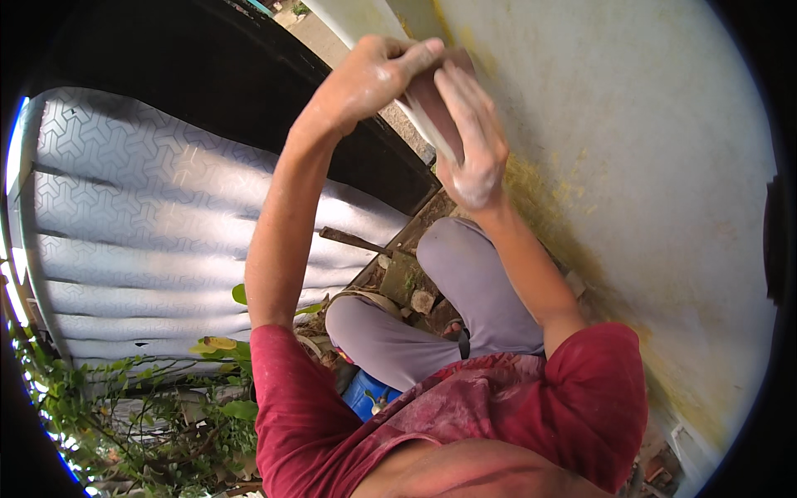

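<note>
Both my arms are raised toward a whitish wall with yellow stains. My left hand is curled around the upper edge of a reddish-brown sheet of sandpaper with a pale underside. My right hand, dusted white, lies with its fingers stretched along the sheet's lower side and grips it from below. The sheet sits between the two hands, close to the wall; whether it touches the wall I cannot tell.
My knees in grey trousers are bent below, over a blue container. A corrugated patterned metal sheet fills the left. A dark-handled tool and stones lie on the ground. Green plants grow at lower left.
</note>
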A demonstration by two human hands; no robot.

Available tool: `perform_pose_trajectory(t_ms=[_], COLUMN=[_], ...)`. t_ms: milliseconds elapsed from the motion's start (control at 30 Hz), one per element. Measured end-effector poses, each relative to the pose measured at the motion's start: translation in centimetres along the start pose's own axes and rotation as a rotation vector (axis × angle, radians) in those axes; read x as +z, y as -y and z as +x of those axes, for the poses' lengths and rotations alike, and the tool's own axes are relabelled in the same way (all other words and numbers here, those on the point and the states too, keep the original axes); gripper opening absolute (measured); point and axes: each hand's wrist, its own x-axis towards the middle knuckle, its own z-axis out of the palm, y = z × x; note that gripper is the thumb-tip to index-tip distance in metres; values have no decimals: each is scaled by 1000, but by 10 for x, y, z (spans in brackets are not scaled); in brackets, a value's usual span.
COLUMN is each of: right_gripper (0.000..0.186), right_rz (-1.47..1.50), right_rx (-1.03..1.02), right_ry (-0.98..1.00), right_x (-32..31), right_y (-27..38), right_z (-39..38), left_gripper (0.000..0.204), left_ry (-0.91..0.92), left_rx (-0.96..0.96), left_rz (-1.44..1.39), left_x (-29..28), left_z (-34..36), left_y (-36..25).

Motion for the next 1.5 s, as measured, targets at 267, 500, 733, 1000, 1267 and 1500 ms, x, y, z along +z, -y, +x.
perform_pose_trajectory(t_ms=[267,500,733,1000,1267,1500], right_gripper=[80,75,68,54,46,61], right_rz=[-25,-44,-18,-145,35,-23], right_rx=[-66,294,382,654,203,453], right_ry=[-36,-121,-319,-294,-320,-200], right_x=[19,25,92,90,103,93], right_y=[-4,24,2,-39,-18,-37], right_z=[-3,-45,-3,-120,-43,-147], left_gripper=[69,58,61,56,52,48], left_ry=[-102,-880,-840,-945,-945,-947], left_rx=[52,1053,1116,1612,1707,1590], left_rz=[314,1044,1016,774,833,767], left_x=[-2,-36,-47,-55,-71,-56], left_z=[-7,36,86,150,146,131], left_y=[-1,37,42,46,54,48])
